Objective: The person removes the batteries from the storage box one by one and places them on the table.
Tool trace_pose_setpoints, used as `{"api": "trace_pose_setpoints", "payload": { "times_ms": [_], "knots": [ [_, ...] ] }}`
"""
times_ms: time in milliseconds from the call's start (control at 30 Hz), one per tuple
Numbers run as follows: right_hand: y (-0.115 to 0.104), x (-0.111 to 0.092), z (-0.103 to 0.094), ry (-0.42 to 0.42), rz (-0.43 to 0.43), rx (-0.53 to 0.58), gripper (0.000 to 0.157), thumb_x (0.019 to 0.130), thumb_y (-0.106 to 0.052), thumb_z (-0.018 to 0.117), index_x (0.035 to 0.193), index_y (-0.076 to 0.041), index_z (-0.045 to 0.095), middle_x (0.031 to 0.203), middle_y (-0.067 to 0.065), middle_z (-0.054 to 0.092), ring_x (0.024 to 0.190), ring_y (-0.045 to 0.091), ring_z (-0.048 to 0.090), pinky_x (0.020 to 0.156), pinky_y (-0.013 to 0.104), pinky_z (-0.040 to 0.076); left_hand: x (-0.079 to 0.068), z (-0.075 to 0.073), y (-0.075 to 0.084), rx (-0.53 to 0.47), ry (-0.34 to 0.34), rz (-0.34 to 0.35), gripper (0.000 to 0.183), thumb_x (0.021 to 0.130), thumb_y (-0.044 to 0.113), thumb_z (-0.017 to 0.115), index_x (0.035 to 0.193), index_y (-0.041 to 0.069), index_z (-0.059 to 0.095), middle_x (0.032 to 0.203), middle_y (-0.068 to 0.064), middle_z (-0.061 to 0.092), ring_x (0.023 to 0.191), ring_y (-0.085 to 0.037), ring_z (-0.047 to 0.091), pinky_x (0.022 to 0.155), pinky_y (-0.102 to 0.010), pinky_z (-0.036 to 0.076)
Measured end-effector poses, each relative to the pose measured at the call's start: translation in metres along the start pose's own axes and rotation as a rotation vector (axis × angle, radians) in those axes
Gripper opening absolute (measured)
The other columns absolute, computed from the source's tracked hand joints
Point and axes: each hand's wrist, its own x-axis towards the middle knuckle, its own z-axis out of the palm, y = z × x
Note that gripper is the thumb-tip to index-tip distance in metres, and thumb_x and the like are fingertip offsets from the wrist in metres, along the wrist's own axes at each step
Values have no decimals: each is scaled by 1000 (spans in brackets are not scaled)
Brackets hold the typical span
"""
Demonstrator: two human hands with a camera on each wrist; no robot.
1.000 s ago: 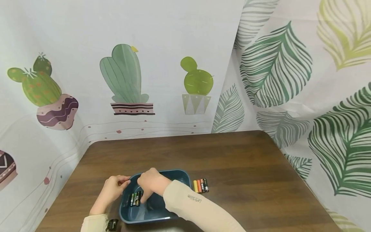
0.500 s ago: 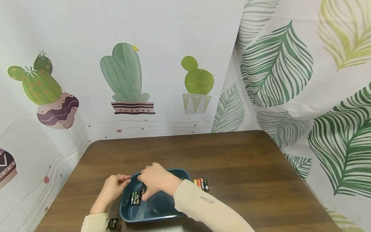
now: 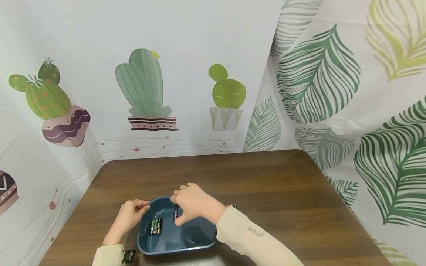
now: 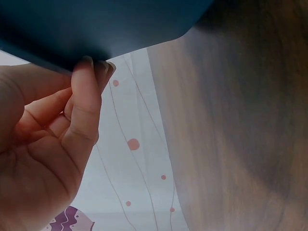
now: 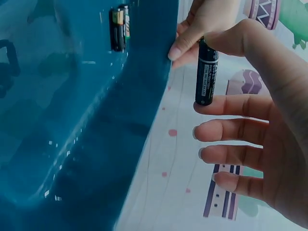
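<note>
Nearest, at bottom edge: cream left sleeve (image 3: 108,255) w/ small black device (image 3: 128,256) at wrist; farther R, long cream right sleeve (image 3: 256,236) w/ dark lettering on forearm. Next, blue tray (image 3: 193,234), set on brown wood-look surface (image 3: 283,184). Inside, toward L side, a small row of batteries (image 3: 156,226), lying side by side, black w/ gold & green bits; can't tell exact no. At tray's far L corner, pinching rim btwn thumb & fingers w/ left hand (image 3: 128,216). Over tray's far half in head view, holding black battery (image 5: 206,72) w/ right hand (image 3: 193,201), pinched end to end btwn thumb & index finger, roughly upright in R wrist view; fine print too small to read in full. Other three fingers spread apart, nearly straight, off the battery. Just past right sleeve, outside tray: battery tips (image 3: 235,205), mostly hidden by forearm. Farther back, rest of surface, rounded at far corners. Behind that, white cloth (image 3: 189,37) printed w/ potted cacti, meeting leaf-print cloth (image 3: 316,74) at R, in green, grey & yellow.
</note>
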Motion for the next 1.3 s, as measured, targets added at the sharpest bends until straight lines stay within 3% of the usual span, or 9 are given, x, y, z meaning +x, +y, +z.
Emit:
{"api": "trace_pose_setpoints", "payload": {
  "times_ms": [133, 433, 667, 800, 1000, 1300],
  "knots": [
    [10, -9, -1, 47, 13, 6, 47, 66, -63, 56, 94, -27, 60, 85, -12, 52, 74, 8, 44, 70, 29, 38, 0, 0, -1, 9, -1, 8, 14, 78, 9, 65, 90, 5, 70, 79, -5, 65, 59, -10, 50, 51, -23, 40],
    [34, -36, -4, 97, 69, 40, 49, 65, -62, 59, 94, -23, 62, 84, -11, 53, 76, 10, 46, 73, 32, 40, -1, -1, 2, -7, -19, -22, 14, 78, 8, 64, 91, 4, 69, 76, -4, 64, 56, -10, 46, 47, -22, 38],
    [54, -55, -1, 118, 111, 64, 45, 63, -58, 62, 89, -21, 61, 77, -11, 50, 71, 9, 44, 67, 30, 40, 0, -1, 2, -8, -27, -32, 14, 79, 9, 64, 92, 5, 69, 75, -2, 63, 55, -10, 45, 46, -22, 37],
    [63, -66, 1, 109, 144, 85, 46, 64, -58, 62, 92, -22, 61, 82, -10, 53, 75, 10, 47, 68, 30, 40, 0, -1, 1, -9, -30, -36, 15, 79, 10, 65, 92, 5, 69, 74, -2, 62, 54, -10, 45, 45, -22, 37],
    [77, -81, 7, 96, 212, 147, 49, 65, -55, 65, 99, -20, 62, 95, -5, 59, 90, 15, 54, 83, 41, 41, 0, -1, 0, -16, -33, -44, 15, 79, 10, 65, 92, 5, 69, 73, -2, 62, 54, -10, 45, 45, -22, 37],
    [95, -106, 21, 94, 268, 213, 49, 64, -53, 68, 98, -18, 63, 96, -4, 59, 91, 17, 54, 83, 42, 40, 1, -1, 1, -19, -30, -37, 15, 79, 10, 65, 92, 4, 69, 72, -1, 62, 54, -10, 45, 45, -22, 37]
  ]
}}
